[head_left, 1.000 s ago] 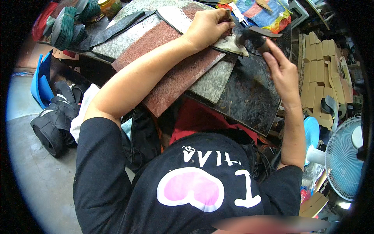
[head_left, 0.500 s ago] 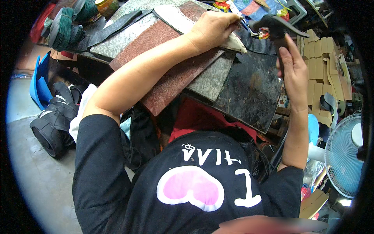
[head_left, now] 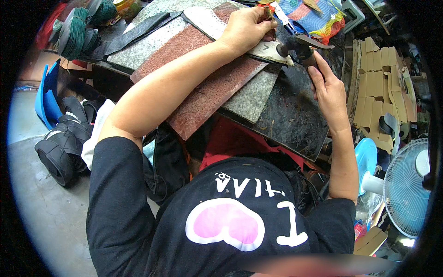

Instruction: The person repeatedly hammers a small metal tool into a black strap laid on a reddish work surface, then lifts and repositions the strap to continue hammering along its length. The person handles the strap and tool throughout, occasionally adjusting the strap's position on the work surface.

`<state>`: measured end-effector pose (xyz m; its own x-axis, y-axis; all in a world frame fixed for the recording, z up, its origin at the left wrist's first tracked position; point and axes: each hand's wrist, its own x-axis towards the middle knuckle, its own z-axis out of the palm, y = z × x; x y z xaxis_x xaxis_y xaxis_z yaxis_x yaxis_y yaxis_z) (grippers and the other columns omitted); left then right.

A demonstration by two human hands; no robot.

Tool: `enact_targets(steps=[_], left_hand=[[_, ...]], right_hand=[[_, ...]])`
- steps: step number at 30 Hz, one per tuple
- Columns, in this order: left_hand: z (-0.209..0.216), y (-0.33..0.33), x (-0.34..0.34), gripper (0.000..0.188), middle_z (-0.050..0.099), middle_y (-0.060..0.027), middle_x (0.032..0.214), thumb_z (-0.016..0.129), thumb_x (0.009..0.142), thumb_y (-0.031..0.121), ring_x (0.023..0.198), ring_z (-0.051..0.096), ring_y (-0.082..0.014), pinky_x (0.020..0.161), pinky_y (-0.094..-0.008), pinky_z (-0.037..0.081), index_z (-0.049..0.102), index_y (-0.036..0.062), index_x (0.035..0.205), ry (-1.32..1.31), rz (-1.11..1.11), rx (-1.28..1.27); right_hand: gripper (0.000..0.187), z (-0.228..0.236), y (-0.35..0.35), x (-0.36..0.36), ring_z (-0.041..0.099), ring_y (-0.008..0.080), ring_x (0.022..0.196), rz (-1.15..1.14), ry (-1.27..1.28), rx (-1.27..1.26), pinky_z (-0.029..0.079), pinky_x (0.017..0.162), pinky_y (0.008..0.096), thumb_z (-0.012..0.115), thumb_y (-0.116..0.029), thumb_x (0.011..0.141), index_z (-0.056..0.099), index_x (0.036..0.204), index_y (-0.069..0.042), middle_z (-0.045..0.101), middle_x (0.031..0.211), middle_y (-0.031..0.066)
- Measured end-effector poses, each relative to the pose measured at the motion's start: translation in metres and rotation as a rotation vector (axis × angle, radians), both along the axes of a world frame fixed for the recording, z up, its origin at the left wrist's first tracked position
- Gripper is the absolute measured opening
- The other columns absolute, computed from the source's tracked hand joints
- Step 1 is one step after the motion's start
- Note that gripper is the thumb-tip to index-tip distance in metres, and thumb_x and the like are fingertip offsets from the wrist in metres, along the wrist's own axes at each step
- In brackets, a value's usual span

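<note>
My left hand (head_left: pixel 245 30) is closed around a short, slim, brass-coloured tool (head_left: pixel 268 14), held upright; its exact kind is hard to make out. Beneath that hand lies a white insole-shaped piece (head_left: pixel 268 50) with a dark edge and a small mark near its end. My right hand (head_left: pixel 330 94) grips a hammer (head_left: pixel 303 50) by its dark handle. The hammer's round face is over the right end of the white piece, and its curved claw points right. Whether the face touches the piece, I cannot tell.
A reddish-brown slab (head_left: pixel 184 87) and a grey speckled slab (head_left: pixel 251 94) lie stacked on the dark bench (head_left: pixel 297 117). Green cord bundles (head_left: pixel 74 39) sit at the far left. Stacked cardboard pieces (head_left: pixel 376 87) and a fan (head_left: pixel 408 184) are to the right.
The hammer has come down and left, from raised beside the bench to the white piece's end. My left hand has shifted slightly left and away, with the slim tool now upright.
</note>
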<state>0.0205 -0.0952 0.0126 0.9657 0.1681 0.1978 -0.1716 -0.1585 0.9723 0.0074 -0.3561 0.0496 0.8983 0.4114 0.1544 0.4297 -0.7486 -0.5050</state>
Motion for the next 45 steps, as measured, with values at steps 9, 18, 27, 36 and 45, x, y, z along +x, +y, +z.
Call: enact_targets(steps=[9,18,27,36,45], left_hand=[[0.003,-0.003,-0.003,0.021,0.070,-0.0168,0.080,0.070,0.088,0.022,0.074,0.072,-0.0274,0.068,-0.0377,0.056,0.069,0.0035,0.099,-0.284,0.062,0.344],[0.011,-0.014,-0.003,0.017,0.067,-0.0184,0.085,0.066,0.091,0.020,0.080,0.067,-0.0380,0.069,-0.0436,0.054,0.065,0.0057,0.100,-0.602,0.026,0.753],[0.011,-0.015,-0.005,0.017,0.064,-0.0187,0.081,0.065,0.092,0.019,0.077,0.065,-0.0382,0.067,-0.0436,0.052,0.061,0.0037,0.097,-0.590,0.026,0.736],[0.003,-0.013,-0.004,0.019,0.065,-0.0195,0.079,0.066,0.091,0.019,0.075,0.067,-0.0366,0.066,-0.0420,0.053,0.060,0.0009,0.092,-0.478,0.109,0.617],[0.012,-0.011,-0.005,0.018,0.070,-0.0117,0.081,0.056,0.100,0.014,0.069,0.070,-0.0144,0.062,-0.0278,0.059,0.055,-0.0040,0.097,-0.198,0.133,0.220]], right_hand=[[0.044,0.009,0.001,0.005,0.065,0.0176,0.067,0.050,0.099,0.189,0.051,0.064,0.0324,0.059,-0.041,0.099,0.059,0.137,-0.019,0.069,0.078,0.0093],[0.038,0.078,0.018,-0.015,0.052,0.0064,0.060,0.061,-0.296,0.680,0.043,0.053,0.0221,0.054,-0.026,0.104,0.056,0.137,-0.009,0.060,0.073,0.0012],[0.043,0.086,0.002,-0.012,0.053,0.0069,0.059,0.124,-0.327,0.726,0.043,0.052,0.0202,0.056,-0.025,0.103,0.052,0.142,-0.009,0.062,0.076,0.0031],[0.039,0.008,-0.039,0.005,0.065,0.0274,0.073,-0.014,-0.178,0.060,0.050,0.068,0.0365,0.063,-0.023,0.097,0.060,0.136,-0.018,0.068,0.085,0.0105],[0.036,-0.004,-0.040,-0.021,0.057,0.0263,0.090,0.236,-0.357,-0.170,0.048,0.082,0.0380,0.068,-0.024,0.089,0.069,0.125,-0.019,0.060,0.091,0.0072]])
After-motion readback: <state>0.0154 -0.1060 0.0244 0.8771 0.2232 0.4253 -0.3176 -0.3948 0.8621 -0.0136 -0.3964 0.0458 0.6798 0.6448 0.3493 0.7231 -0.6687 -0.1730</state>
